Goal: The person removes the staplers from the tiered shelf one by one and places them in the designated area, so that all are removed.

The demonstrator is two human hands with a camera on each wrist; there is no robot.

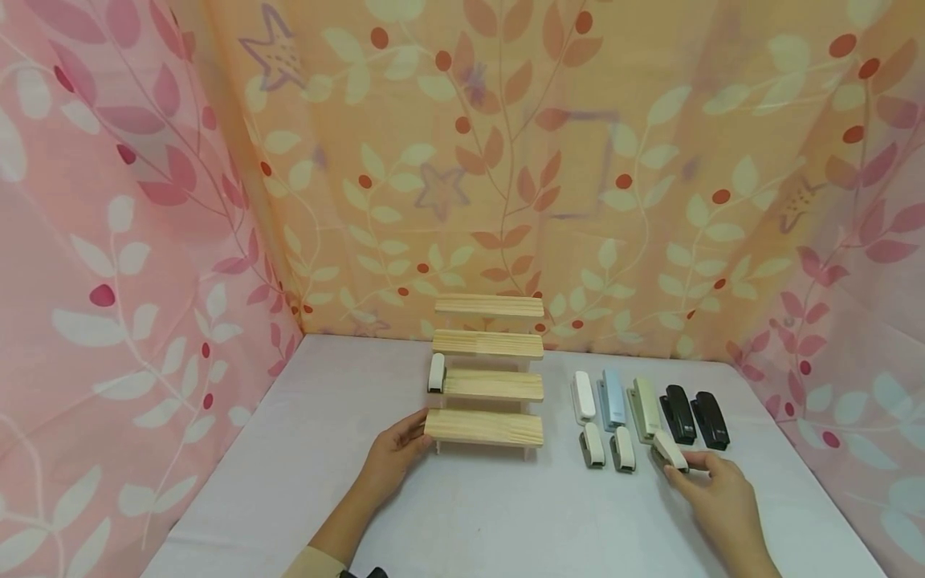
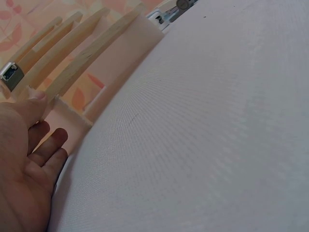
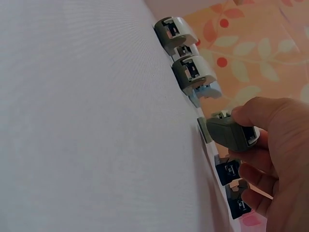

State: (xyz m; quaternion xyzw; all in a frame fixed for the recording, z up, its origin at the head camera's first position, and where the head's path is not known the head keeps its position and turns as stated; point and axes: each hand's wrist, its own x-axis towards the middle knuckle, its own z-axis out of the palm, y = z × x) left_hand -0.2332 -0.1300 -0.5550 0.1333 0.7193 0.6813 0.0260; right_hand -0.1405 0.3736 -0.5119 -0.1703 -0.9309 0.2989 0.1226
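Note:
At the front right, my right hand (image 1: 723, 498) pinches a small white-topped stapler (image 1: 670, 452) between thumb and fingers. In the right wrist view its dark grey base (image 3: 229, 134) shows, tilted beside the row. Across the table, a tiered wooden rack (image 1: 484, 429) stands with my left hand (image 1: 390, 457) at the left end of its lowest plank. The left thumb (image 2: 36, 94) lies against that plank's end, the other fingers bent below it. Another small white stapler (image 1: 437, 373) sits upright at the left end of the second plank from the bottom.
Right of the rack, two small white staplers (image 1: 623, 449) stand in front of a row of larger ones. That row holds a white stapler (image 1: 583, 397), a light blue stapler (image 1: 612, 399), a pale green stapler (image 1: 645, 408) and two black staplers (image 1: 711, 420). A patterned curtain (image 1: 506, 160) closes the back.

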